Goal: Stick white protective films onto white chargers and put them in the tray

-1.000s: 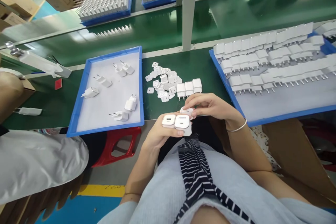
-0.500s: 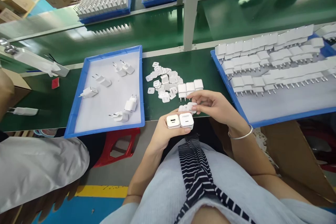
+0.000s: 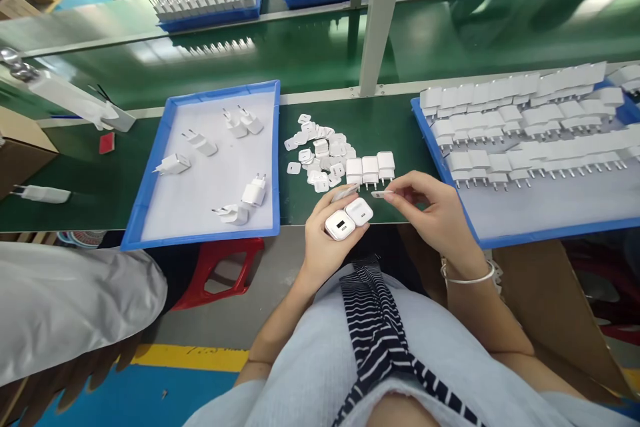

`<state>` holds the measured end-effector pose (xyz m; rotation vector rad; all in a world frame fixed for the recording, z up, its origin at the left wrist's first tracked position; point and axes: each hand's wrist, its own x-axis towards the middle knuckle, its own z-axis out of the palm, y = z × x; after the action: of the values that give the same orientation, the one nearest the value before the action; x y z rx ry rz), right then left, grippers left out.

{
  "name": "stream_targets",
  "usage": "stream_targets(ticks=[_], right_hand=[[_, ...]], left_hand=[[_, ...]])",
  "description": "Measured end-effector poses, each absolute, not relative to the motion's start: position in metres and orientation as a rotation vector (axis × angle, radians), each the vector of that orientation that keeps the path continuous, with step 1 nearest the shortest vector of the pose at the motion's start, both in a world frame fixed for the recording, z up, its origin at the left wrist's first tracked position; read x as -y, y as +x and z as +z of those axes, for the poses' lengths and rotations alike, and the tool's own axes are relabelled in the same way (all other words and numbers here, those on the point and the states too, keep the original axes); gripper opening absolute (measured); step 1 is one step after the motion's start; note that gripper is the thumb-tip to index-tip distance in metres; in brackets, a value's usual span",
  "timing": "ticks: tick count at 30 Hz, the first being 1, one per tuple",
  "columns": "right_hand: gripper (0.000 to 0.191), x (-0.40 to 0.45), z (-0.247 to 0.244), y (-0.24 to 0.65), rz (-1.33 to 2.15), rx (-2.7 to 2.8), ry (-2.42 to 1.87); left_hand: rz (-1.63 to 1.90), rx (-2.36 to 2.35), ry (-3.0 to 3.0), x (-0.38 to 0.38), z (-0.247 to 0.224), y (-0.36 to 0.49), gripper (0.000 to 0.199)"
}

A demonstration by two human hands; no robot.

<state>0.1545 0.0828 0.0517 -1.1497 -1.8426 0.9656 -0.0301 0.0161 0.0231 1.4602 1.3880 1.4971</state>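
Observation:
My left hand (image 3: 323,233) is closed around two white chargers (image 3: 350,217) held side by side, their port ends facing up. One end shows a dark wide port beside a slim one; the other shows a single slim slot. Some thin white pieces (image 3: 345,192) stick up at the fingers of that hand. Between thumb and fingertips, my right hand (image 3: 425,210) pinches a small flat white cover (image 3: 381,194), just right of the chargers and apart from them. Beyond the hands, a pile of small white covers (image 3: 320,153) lies on the green bench, beside three upright chargers (image 3: 370,169).
On the left, a blue-rimmed tray (image 3: 276,167) holds several loose plug chargers. Another blue-rimmed tray (image 3: 550,233) at right carries rows of chargers. A metal post (image 3: 376,27) rises behind the pile. A person's grey sleeve (image 3: 75,300) and a red stool (image 3: 220,273) are at left.
My right hand has drawn away to the right from the left hand with one cover in its fingertips. The two chargers have tilted in my left hand. The whole view has shifted slightly.

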Motion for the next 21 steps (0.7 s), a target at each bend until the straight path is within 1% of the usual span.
stream_targets(ticks=[5,8,13,18,21], right_hand=[[0.007,-0.064,0.057,0.146,1.433,1.446,-0.971],[0.007,-0.054,0.058,0.136,1.599,1.263,-0.881],[0.008,-0.047,0.055,0.124,1.667,1.122,-0.82],[0.027,-0.047,0.058,0.122,1.749,1.11,-0.808],[0.023,-0.046,0.059,0.122,1.777,1.131,-0.81]], left_hand=[[1.651,-1.474,1.614,-0.021,0.017,-0.025,0.043],[1.678,-1.473,1.675,-0.023,0.016,-0.025,0.044],[1.663,-1.485,1.696,-0.023,0.018,-0.023,0.042],[1.655,-1.505,1.679,-0.022,0.02,-0.025,0.041],[1.664,-1.52,1.673,-0.022,0.021,-0.027,0.042]])
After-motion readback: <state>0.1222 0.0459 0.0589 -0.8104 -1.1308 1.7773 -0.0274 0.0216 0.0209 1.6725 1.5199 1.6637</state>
